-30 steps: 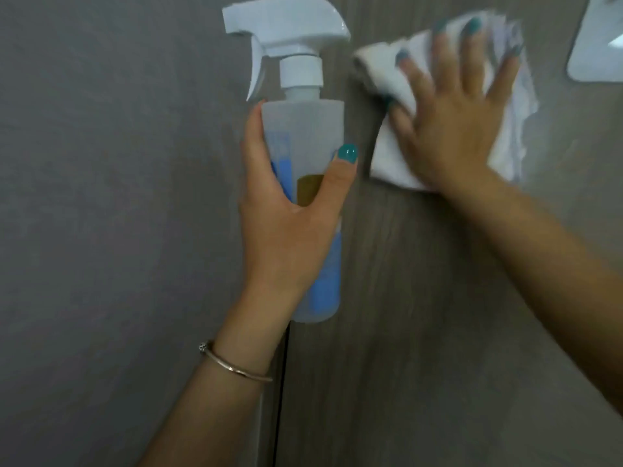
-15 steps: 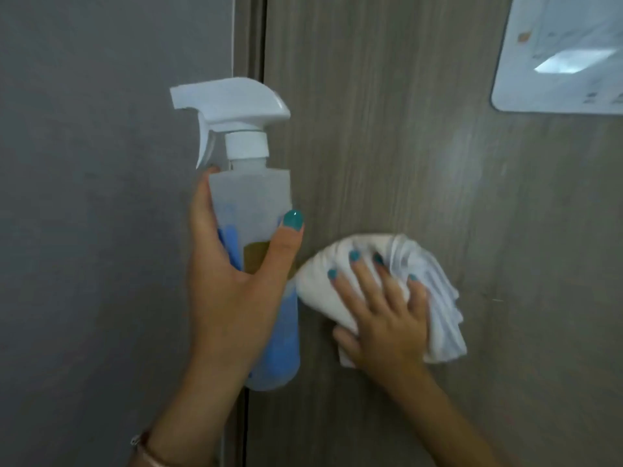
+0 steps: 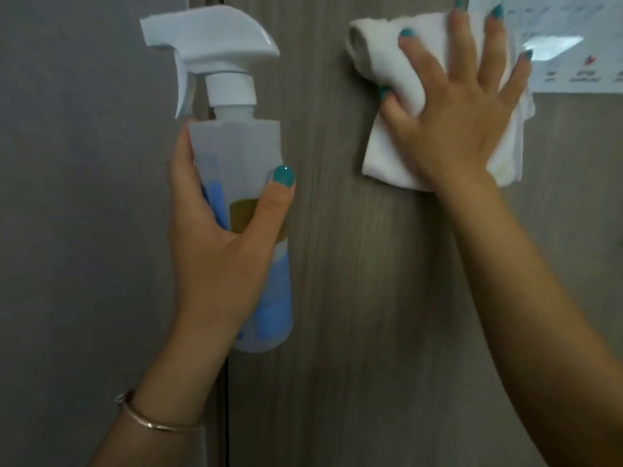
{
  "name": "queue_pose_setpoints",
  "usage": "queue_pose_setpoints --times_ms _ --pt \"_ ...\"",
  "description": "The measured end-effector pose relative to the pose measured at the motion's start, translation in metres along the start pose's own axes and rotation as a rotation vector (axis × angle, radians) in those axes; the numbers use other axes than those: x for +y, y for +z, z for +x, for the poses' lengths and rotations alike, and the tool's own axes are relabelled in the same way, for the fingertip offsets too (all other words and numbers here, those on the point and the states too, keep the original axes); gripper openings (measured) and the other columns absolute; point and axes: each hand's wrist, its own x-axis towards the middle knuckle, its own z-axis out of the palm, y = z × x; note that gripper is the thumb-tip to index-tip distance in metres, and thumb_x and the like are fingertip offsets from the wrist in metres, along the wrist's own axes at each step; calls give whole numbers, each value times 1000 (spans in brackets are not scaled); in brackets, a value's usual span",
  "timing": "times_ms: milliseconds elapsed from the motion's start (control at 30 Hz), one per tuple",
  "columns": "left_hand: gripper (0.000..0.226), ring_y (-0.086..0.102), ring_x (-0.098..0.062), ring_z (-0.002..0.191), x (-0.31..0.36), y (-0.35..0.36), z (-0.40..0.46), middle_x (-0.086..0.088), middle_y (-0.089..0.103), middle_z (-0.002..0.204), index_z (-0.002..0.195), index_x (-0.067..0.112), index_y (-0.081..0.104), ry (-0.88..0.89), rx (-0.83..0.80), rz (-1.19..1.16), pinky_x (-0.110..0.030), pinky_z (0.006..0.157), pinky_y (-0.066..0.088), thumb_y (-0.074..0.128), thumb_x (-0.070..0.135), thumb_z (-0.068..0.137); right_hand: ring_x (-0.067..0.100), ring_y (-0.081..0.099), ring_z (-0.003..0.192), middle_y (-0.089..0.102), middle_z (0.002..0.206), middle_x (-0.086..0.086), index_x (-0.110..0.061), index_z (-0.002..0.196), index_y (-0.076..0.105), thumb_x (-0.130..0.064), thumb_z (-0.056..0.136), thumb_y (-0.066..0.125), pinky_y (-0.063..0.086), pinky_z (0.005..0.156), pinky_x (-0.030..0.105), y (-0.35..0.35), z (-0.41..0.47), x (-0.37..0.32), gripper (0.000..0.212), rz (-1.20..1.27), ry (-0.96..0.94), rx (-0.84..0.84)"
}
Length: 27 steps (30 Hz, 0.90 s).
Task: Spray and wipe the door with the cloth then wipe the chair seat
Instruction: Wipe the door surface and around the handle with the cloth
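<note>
Head view: cloth (image 3: pixel 387 153) flat on door (image 3: pixel 354 298).
Right hand (image 3: pixel 462 119) fingers spread, pressing cloth; left hand (image 3: pixel 219 251) fingers wrapped round upright spray bottle (image 3: pixel 236 143).

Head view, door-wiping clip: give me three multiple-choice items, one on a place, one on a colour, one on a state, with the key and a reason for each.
1. Where is the cloth?
A. draped over the bottle
B. flat against the door
C. on a chair seat

2. What colour is the sprayer head?
A. white
B. red
C. black

3. How is the left hand holding the spray bottle?
A. finger on the trigger
B. by the nozzle
C. wrapped around the body

Key: 1 B, the right hand presses the cloth onto the door. 2 A, the sprayer head is white. 3 C, the left hand grips the spray bottle below its neck.
</note>
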Motion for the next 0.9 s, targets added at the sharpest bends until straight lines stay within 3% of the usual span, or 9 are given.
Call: queue_pose_setpoints --times_ms 133,300,400,467,600,667,800,900 --pt "73 62 -1 105 -14 12 -1 10 57 125 147 12 31 7 -10 5 -15 79 52 69 32 88 30 15 151 23 163 -6 -44 151 32 -60 94 32 10 116 55 9 -32 -3 60 -21 -22 38" --pt "75 64 -9 107 -24 33 -19 2 60 126 142 15 39 -79 -34 -5 -21 82 55 66 46 78 31 31 145 35 157 1 -36 149 42 -58 97 33 23 111 57 28 -187 2 58 -20 -69 19" --pt "62 64 -4 99 -22 44 -32 13 61 115 135 24 43 -92 -76 -24 -15 75 53 66 41 80 34 37 139 34 159 3 -33 151 36 -61 97 33 28 105 56 29 -287 6 60 -78 -83 -115" --pt "58 63 2 96 -18 49 -37 23 59 108 133 31 41 -82 -92 -38 -11 72 51 71 37 83 35 38 136 31 159 4 -33 150 37 -61 97 35 28 105 56 27 -309 13 60 -108 -96 -164" --pt "66 61 12 94 -10 56 -41 33 57 103 138 27 37 -75 -110 -75 -5 71 48 66 36 79 34 33 143 40 154 3 -33 147 43 -59 98 36 18 114 58 20 -253 27 56 -54 -132 -73" --pt "67 61 12 94 -8 60 -37 25 57 106 140 20 37 -68 -111 -93 -5 71 48 65 33 80 34 28 146 38 155 2 -33 149 42 -61 99 30 11 117 57 14 -192 41 58 -64 -149 -11" --pt "66 63 1 99 -12 70 -27 4 58 122 144 8 34 -72 -103 -122 -12 76 50 68 22 89 37 25 148 34 159 2 -36 150 40 -60 99 30 12 118 58 0 -63 70 57 -89 -70 111" --pt "66 63 1 98 -17 80 -24 3 57 121 144 5 33 -71 -92 -112 -13 76 51 68 21 90 36 27 147 36 158 2 -35 148 43 -57 98 39 15 118 56 -1 -46 74 55 -79 -51 150"
